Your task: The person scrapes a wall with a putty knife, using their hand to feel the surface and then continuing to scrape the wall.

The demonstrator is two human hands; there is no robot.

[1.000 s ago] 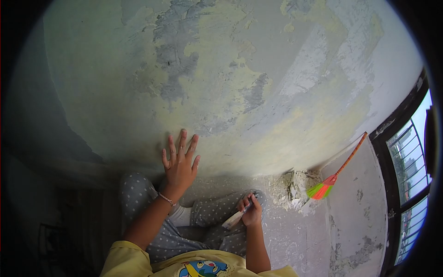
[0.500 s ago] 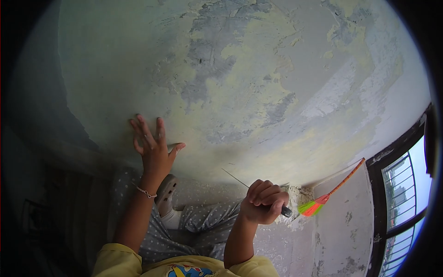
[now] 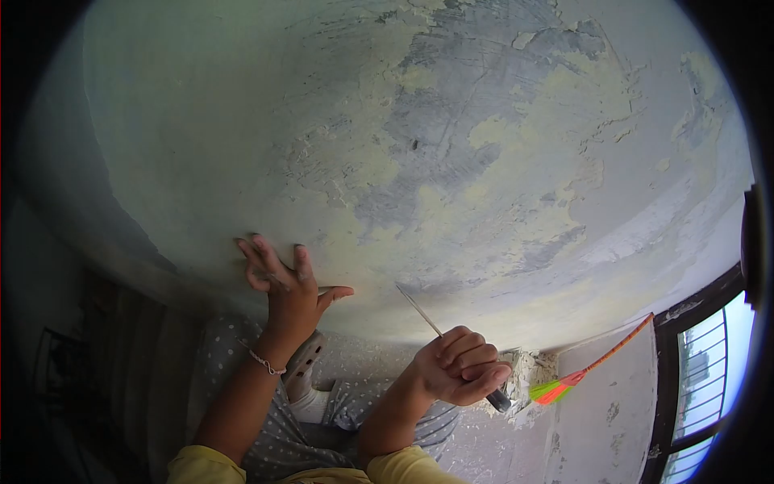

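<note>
My left hand (image 3: 290, 294) has its fingers spread against the lower part of a wall (image 3: 322, 194) with patchy, peeling paint; a thin bracelet circles the wrist. To the right, my right hand (image 3: 463, 365) is wrapped round the dark handle of a thin-bladed metal tool (image 3: 419, 310). The handle's end shows below the fist, and the blade points up and left, its tip at or very near the wall. Whether the tip touches cannot be told.
A small broom (image 3: 562, 387) with orange and green bristles leans at the lower right. Beyond it is a dark-framed window (image 3: 667, 387) with bars. My bent leg in dotted trousers and a shoe (image 3: 304, 363) show beneath the hands. Dark objects are at the lower left.
The view has shifted, so the wall patches sit further right. The tool's blade shows broader and my right fist is turned slightly. My left hand stays spread on the wall.
</note>
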